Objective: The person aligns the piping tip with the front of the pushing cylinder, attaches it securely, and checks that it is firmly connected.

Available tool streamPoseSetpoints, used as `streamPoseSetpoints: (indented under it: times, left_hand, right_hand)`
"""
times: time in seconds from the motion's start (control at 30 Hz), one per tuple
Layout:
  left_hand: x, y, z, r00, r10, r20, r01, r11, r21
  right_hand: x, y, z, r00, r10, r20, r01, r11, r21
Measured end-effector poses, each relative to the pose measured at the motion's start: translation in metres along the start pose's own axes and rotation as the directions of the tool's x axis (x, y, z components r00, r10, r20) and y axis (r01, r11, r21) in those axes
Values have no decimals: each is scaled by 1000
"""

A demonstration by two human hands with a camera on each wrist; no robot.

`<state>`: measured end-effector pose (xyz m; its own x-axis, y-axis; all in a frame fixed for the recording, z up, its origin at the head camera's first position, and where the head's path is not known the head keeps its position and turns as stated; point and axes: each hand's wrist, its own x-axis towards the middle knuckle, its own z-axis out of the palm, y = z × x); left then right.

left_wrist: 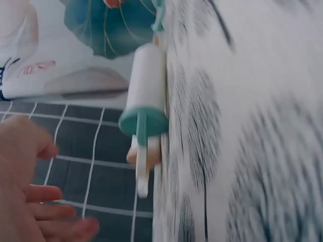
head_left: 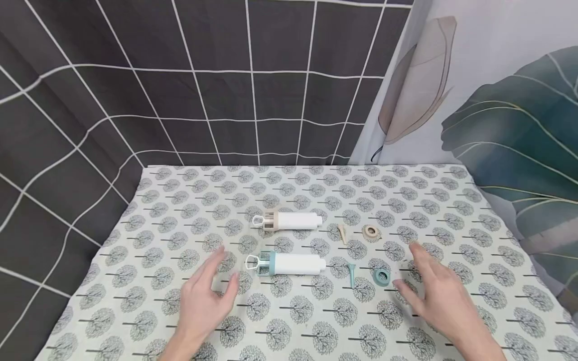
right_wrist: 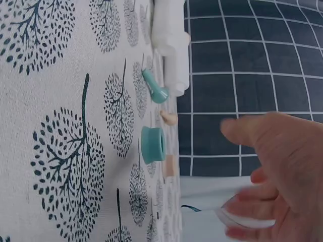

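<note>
Left grip (head_left: pixel 203 296): your thumb and fingers are spread, held clear of the counter (head_left: pixel 253 346). Nearest to it, just right of your thumb tip, is the white loop handle (head_left: pixel 251 262) of the teal-collared tube (head_left: pixel 295 264). The tube lies on its side, handle toward this grip, its narrow tip pointing right; grip and handle are apart.

Right grip (head_left: pixel 440 291): your thumb and index finger are spread too, the other fingers loosely bent in the right wrist view. The teal ring (head_left: pixel 377 279) sits just left of your thumb tip, near but untouched. Left of that ring, a teal funnel-shaped piece (head_left: pixel 351 275) lies between it and the tube.

Far row, beyond both grips: a beige-collared tube (head_left: pixel 298 221), lying parallel to the teal-collared one; then a beige funnel-shaped piece (head_left: pixel 342 233) and a beige ring (head_left: pixel 367 232), left to right.
</note>
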<state>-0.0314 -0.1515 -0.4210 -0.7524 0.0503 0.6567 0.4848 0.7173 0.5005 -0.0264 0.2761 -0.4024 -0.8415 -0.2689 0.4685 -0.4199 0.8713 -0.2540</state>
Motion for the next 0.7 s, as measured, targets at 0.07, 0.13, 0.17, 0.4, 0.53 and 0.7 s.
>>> streamPoseSetpoints:
  times: [0.07, 0.13, 0.17, 0.4, 0.53, 0.7]
  left_hand:
    - [1, 2, 9, 995, 58, -87, -69, 988, -139]
    - [1, 7, 18, 992, 62, -108, -87, 964, -250]
    - [0, 10, 23, 994, 58, -98, -84, 953, -292]
    - [-3, 37, 48, 958, -143, 249, 257, 815, -520]
    - [-2, 50, 58, 899, -173, 402, 381, 763, -523]
    - [-1, 59, 77, 919, -58, 390, 277, 799, -534]
  right_hand:
    - [0, 1, 2, 995, -47, -83, 48, 999, 7]
    - [0, 1, 4, 990, -66, -125, 67, 998, 8]
    - [-1, 1, 4, 989, -65, -133, 68, 998, 13]
    - [-1, 3, 9, 995, -35, -90, 41, 997, 70]
    - [-2, 5, 14, 995, -33, -89, 45, 990, 136]
    - [-5, 7, 21, 994, -40, -106, 64, 971, 229]
